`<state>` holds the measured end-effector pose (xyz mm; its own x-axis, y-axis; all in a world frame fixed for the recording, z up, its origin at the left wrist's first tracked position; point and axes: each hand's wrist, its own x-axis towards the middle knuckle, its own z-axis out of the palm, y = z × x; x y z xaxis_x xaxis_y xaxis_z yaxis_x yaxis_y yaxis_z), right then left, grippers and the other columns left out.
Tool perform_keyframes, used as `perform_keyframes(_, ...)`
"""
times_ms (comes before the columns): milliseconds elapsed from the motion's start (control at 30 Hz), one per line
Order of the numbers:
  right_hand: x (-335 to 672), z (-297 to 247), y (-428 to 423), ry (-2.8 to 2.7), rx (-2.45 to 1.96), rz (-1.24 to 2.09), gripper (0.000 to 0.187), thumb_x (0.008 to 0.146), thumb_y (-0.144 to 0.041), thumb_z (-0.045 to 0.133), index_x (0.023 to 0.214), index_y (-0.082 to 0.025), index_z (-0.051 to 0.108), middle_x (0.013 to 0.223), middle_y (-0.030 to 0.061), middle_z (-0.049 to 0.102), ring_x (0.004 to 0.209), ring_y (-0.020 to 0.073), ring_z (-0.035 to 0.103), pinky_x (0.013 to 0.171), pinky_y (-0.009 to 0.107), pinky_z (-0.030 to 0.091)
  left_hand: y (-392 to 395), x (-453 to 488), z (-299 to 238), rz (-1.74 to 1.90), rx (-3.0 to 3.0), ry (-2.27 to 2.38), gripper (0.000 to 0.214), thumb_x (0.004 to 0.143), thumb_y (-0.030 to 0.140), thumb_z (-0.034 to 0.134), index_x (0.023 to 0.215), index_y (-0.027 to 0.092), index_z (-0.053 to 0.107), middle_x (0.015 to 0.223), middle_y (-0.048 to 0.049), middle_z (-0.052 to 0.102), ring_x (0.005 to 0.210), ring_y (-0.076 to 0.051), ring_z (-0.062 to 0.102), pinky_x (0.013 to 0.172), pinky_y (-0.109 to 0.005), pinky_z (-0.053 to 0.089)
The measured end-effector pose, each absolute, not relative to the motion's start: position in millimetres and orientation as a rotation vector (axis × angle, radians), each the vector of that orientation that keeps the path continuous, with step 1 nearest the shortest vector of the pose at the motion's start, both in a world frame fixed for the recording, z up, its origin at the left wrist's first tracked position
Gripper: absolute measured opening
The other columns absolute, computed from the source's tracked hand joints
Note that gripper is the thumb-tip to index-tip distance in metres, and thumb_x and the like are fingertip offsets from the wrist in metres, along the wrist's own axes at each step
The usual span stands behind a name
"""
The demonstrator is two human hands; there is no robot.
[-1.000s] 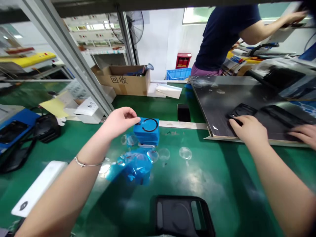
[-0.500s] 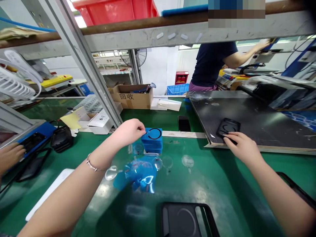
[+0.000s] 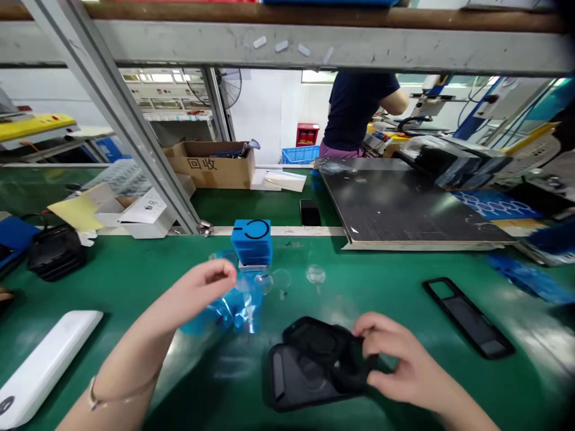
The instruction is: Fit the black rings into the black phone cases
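Observation:
My right hand (image 3: 395,353) grips the right end of a black phone-shaped plate with ring markings (image 3: 314,338), its fingers wrapped on the edge. The plate lies over a black phone case (image 3: 291,380) on the green table and hides part of it. My left hand (image 3: 204,290) is closed in a pinch above crumpled blue film (image 3: 247,308); whatever is between the fingertips is too small to make out. Just behind it stands a stack of blue film sheets (image 3: 252,242) with a black ring on top.
Clear round stickers (image 3: 315,274) lie mid-table. Another black case (image 3: 467,317) is at right, a white power bank (image 3: 49,365) at left. A black board (image 3: 404,206), a phone (image 3: 309,212) and a cardboard box (image 3: 215,167) sit behind. A metal post (image 3: 121,114) rises left; a person stands beyond.
My right hand has brought the phone-shaped plate from the black board down over the phone case. My left hand has left the blue stack and come nearer. The view has shifted right.

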<state>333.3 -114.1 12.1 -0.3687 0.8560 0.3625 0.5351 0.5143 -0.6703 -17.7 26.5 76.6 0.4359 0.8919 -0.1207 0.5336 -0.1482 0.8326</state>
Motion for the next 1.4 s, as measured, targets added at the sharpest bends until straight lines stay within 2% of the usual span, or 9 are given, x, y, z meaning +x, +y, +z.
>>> perform_keyframes(100,327.4,13.6,-129.8,-2.187,-1.183,0.673,0.007,0.077,-0.017,0.066,0.075,-0.024,0.067,0.1,0.0083,0.069,0.091,0.0208,0.071,0.075,0.027,0.059,11.2,-40.5,19.9,0.395,1.996,1.558,0.03,0.079,0.05,0.052,0.064,0.024,0.055,0.07,-0.0011,0.062,0.068,-0.021,0.059,0.066,-0.033,0.049)
perform_keyframes(167,330.0,16.2,-134.6,-2.269,-1.223,0.73,0.021,0.077,-0.01,0.062,0.085,-0.026,0.073,0.116,0.009,0.07,0.102,0.0224,0.072,0.076,0.024,0.059,5.1,-51.2,-10.0,0.377,2.106,1.711,0.028,0.075,0.048,0.055,0.061,0.024,0.057,0.075,-0.0043,0.067,0.077,-0.027,0.063,0.077,-0.04,0.05)
perform_keyframes(300,339.0,16.8,-130.0,-2.372,-1.22,0.816,0.038,0.082,-0.003,0.052,0.093,-0.029,0.077,0.132,0.0052,0.066,0.111,0.0219,0.07,0.076,0.022,0.06,0.0,-59.5,-35.5,0.474,2.151,1.834,0.028,0.074,0.046,0.057,0.088,0.024,0.068,0.092,-0.0086,0.072,0.093,-0.033,0.065,0.088,-0.046,0.049)
perform_keyframes(400,341.0,7.4,-118.4,-2.353,-1.138,0.851,0.039,0.082,0.0,0.05,0.09,-0.028,0.077,0.126,0.0052,0.07,0.116,0.0215,0.067,0.093,0.03,0.057,0.8,-54.9,-27.0,0.613,2.122,1.809,0.047,0.079,0.046,0.055,0.117,0.019,0.064,0.104,-0.0118,0.071,0.1,-0.033,0.065,0.092,-0.047,0.049)
perform_keyframes(533,336.5,-7.2,-103.0,-2.317,-1.061,0.851,0.033,0.083,-0.002,0.052,0.082,-0.025,0.075,0.12,0.0064,0.073,0.12,0.024,0.064,0.104,0.044,0.051,13.6,-37.3,11.2,0.971,2.063,1.741,0.05,0.088,0.047,0.051,0.127,0.017,0.058,0.118,-0.0124,0.066,0.111,-0.029,0.061,0.098,-0.044,0.048)
perform_keyframes(733,337.0,-11.3,-96.1,-2.206,-1.15,0.746,0.035,0.09,-0.007,0.046,0.09,-0.026,0.075,0.123,0.0077,0.071,0.126,0.0267,0.06,0.098,0.048,0.055,75.1,-3.8,67.6,0.912,2.051,1.599,0.061,0.086,0.05,0.05,0.136,0.017,0.055,0.136,-0.0133,0.058,0.116,-0.029,0.059,0.099,-0.043,0.048)
perform_keyframes(1000,340.6,-27.2,-104.1,-1.953,-1.243,0.71,0.03,0.098,-0.021,0.044,0.095,-0.031,0.073,0.104,0.0073,0.073,0.104,0.0252,0.069,0.083,0.041,0.061,126.1,18.0,104.1,0.481,2.031,1.4,0.037,0.078,0.045,0.06,0.101,0.02,0.076,0.102,-0.0041,0.077,0.091,-0.024,0.07,0.075,-0.029,0.054)
perform_keyframes(1200,329.9,-38.1,-105.7,-1.854,-1.158,0.711,0.028,0.099,-0.028,0.046,0.092,-0.032,0.072,0.094,0.0072,0.075,0.093,0.0256,0.072,0.075,0.039,0.063,133.6,12.5,115.8,0.445,2.079,1.47,0.027,0.073,0.044,0.065,0.083,0.021,0.076,0.088,-0.0042,0.077,0.082,-0.024,0.07,0.069,-0.029,0.052)
perform_keyframes(1400,330.6,-55.9,-110.3,-1.712,-1.231,0.72,0.022,0.099,-0.031,0.05,0.098,-0.035,0.072,0.1,0.0062,0.074,0.098,0.0254,0.071,0.08,0.039,0.062,141.1,-7.3,105.1,0.43,2.126,1.497,0.032,0.076,0.05,0.062,0.077,0.019,0.069,0.068,-0.0029,0.07,0.063,-0.019,0.066,0.053,-0.026,0.048)
